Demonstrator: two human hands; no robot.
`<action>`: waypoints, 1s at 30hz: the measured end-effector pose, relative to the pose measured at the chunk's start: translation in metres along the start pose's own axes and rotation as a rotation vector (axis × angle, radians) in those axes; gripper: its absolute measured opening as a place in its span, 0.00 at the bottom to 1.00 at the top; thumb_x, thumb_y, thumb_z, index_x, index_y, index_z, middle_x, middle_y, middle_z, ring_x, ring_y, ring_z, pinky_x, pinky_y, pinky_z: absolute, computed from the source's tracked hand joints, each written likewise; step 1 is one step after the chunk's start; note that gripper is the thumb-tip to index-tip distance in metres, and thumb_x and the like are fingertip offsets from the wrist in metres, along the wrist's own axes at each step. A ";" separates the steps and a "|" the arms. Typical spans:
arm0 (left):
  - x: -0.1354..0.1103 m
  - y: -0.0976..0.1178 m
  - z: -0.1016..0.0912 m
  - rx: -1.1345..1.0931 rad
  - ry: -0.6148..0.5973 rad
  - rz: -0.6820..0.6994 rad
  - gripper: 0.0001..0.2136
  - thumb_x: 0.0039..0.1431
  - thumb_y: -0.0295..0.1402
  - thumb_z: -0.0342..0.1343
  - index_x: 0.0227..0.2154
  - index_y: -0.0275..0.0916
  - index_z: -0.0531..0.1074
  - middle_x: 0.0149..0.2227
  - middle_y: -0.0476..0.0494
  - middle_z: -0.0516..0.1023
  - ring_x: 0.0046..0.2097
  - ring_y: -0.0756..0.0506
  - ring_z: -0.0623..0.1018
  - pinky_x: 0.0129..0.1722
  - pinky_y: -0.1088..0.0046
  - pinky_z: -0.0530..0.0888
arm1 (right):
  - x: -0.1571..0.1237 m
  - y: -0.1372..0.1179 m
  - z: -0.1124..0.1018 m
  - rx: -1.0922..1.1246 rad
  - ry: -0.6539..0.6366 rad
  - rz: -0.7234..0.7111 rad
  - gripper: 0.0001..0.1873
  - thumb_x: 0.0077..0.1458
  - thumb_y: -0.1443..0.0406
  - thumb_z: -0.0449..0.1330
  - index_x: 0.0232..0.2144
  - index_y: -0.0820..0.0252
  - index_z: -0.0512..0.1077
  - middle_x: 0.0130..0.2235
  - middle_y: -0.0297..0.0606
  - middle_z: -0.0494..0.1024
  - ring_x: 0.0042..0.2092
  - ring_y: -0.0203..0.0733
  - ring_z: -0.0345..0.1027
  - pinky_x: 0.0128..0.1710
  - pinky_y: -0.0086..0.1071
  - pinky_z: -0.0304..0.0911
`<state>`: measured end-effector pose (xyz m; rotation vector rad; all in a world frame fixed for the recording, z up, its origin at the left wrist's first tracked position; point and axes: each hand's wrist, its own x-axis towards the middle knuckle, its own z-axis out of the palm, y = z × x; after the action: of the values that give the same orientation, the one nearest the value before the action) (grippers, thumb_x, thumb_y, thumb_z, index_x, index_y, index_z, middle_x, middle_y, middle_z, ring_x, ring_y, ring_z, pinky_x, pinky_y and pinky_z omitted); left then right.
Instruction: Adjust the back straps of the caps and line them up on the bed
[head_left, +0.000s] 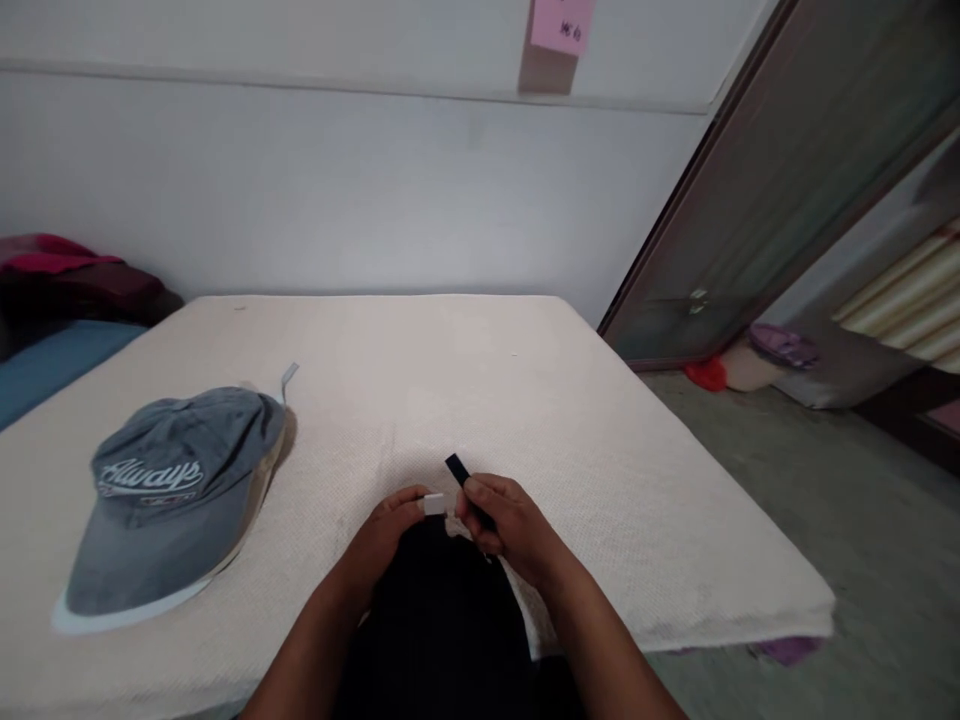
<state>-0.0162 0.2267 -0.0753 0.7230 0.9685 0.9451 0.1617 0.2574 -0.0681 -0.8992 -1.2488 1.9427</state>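
Pinching a short dark strip (456, 467) between thumb and fingers of the right hand (517, 522); holding a small white tab (433, 504) at the fingertips of the left hand (386, 525), just beside. Working low over black cloth (442, 610), in front of a pale bed (450, 390). Cannot tell whether joined. Probably mid-adjustment, one small piece per hand; calling next, by judgement, for fine fingertip control. Lying farther left on the bed: gray cap (187, 450). Standing beyond: white wall (337, 190), bearing a pink note (562, 22).

White wall (375, 200) w/ pink note (559, 25) behind cream bed (600, 450), grey flr (720, 430) & dk-framed panel (787, 160) on R.
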 end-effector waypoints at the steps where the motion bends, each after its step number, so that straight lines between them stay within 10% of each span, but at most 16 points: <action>1: -0.001 0.001 0.000 -0.009 -0.008 0.012 0.08 0.53 0.36 0.57 0.26 0.36 0.72 0.21 0.51 0.70 0.23 0.52 0.66 0.25 0.77 0.60 | -0.003 -0.001 -0.001 -0.020 -0.026 0.015 0.17 0.58 0.58 0.52 0.26 0.64 0.69 0.19 0.28 0.62 0.17 0.25 0.47 0.17 0.24 0.40; 10: -0.007 -0.005 -0.004 -0.165 -0.046 -0.011 0.08 0.50 0.35 0.60 0.26 0.36 0.72 0.24 0.49 0.72 0.24 0.53 0.67 0.25 0.78 0.61 | -0.013 0.002 -0.006 -0.014 -0.192 0.095 0.15 0.56 0.61 0.54 0.23 0.65 0.71 0.16 0.29 0.62 0.18 0.27 0.51 0.18 0.24 0.44; 30: 0.002 -0.009 0.008 -0.093 -0.125 -0.039 0.08 0.49 0.35 0.60 0.24 0.35 0.70 0.21 0.51 0.69 0.22 0.54 0.64 0.22 0.79 0.57 | -0.015 0.005 -0.014 -0.086 -0.142 -0.017 0.15 0.58 0.58 0.54 0.29 0.64 0.71 0.24 0.32 0.68 0.20 0.28 0.56 0.19 0.24 0.49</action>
<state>-0.0060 0.2238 -0.0800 0.6738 0.8210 0.8941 0.1809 0.2509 -0.0738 -0.8016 -1.4261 1.9810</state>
